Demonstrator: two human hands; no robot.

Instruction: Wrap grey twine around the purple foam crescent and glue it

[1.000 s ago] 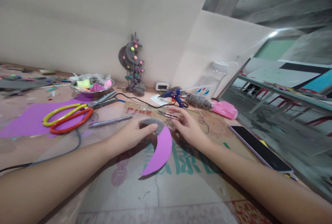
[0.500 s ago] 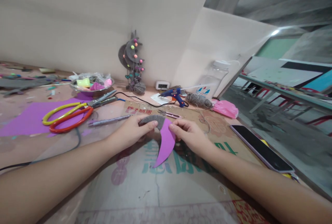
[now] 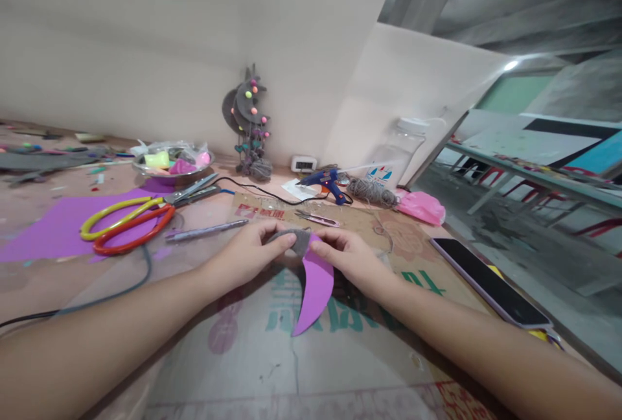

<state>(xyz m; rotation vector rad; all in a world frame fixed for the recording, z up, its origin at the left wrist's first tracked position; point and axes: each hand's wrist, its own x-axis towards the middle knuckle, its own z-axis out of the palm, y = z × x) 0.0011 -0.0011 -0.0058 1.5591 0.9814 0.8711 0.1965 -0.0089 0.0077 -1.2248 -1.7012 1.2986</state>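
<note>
Well left of a blue glue gun (image 3: pixel 326 179), a purple sheet (image 3: pixel 43 232) is lying flat, with scissors (image 3: pixel 171 199) resting partly over it, yellow and red handles showing. Left of the gun as well, a metal bowl (image 3: pixel 184 178) is holding bright-colored pieces (image 3: pixel 182 166), while a pen (image 3: pixel 208 231) is lying to the left and nearer the camera. A gray hanging ornament (image 3: pixel 245 105) dotted with colored balls is rising left of and beyond the gun. A person's left hand (image 3: pixel 253 248), left of the gun and nearer the camera, is gripping the gray-covered end of a purple crescent (image 3: pixel 318 290), thumb and fingers clamping on it. The crescent is hanging directly in front of the gun, its bare point aiming downward. A white digital clock (image 3: pixel 303 164) is sitting just behind the gun's nozzle; slim snips (image 3: pixel 318 219) are lying in front of the gun. Slightly right of the gun and nearer the camera, the right hand (image 3: pixel 350 255) is pinching the crescent's purple part between thumb and fingers. Gray yarn (image 3: pixel 372 192) is resting just right of the gun, a clear bottle (image 3: pixel 401 148) is standing beyond and to the right, a pink plastic bag (image 3: pixel 422 206) is lying farther right, and a dark-screened phone (image 3: pixel 490 280) is lying well right and nearer the camera
</note>
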